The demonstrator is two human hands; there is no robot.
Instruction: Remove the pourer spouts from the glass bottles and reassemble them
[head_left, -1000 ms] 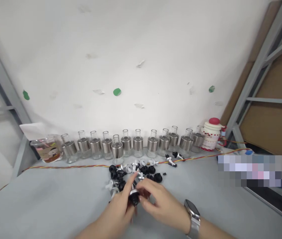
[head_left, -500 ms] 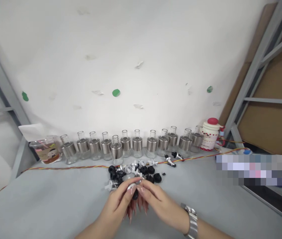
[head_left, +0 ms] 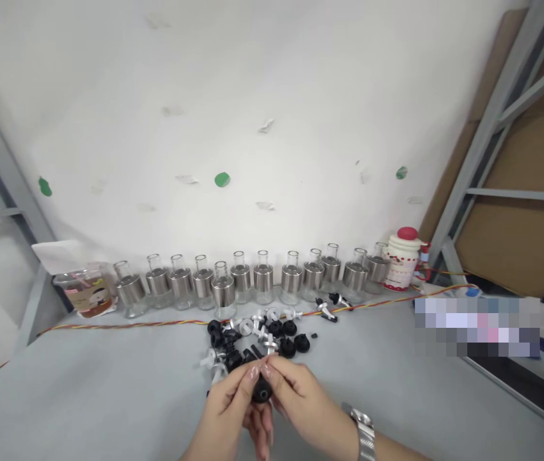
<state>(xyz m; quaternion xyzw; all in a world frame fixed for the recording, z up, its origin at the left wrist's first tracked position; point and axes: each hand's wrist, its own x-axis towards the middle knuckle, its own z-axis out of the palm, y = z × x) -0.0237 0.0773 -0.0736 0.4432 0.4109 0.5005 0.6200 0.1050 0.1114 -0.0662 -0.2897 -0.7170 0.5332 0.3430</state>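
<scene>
Between both hands is a black pourer stopper, its round end with a small central hole facing me. My left hand pinches it from the left with thumb and fingers. From the right, my right hand, with a watch on the wrist, grips the same piece. The thumbs meet above it, and the fingers hide its far side. Just beyond the hands lies a loose pile of black ribbed stoppers, black caps and silver-and-white pourer parts.
Several glass bottles with steel sleeves line the wall. Two assembled pourer spouts lie in front of them, near a twisted red-yellow wire. A white jar with a red lid stands right, a plastic tub left.
The black stopper has turned so its round end shows more fully. The pale disc seen by my left thumb is no longer visible. My hands have shifted slightly, and the fingers beneath have drawn together.
</scene>
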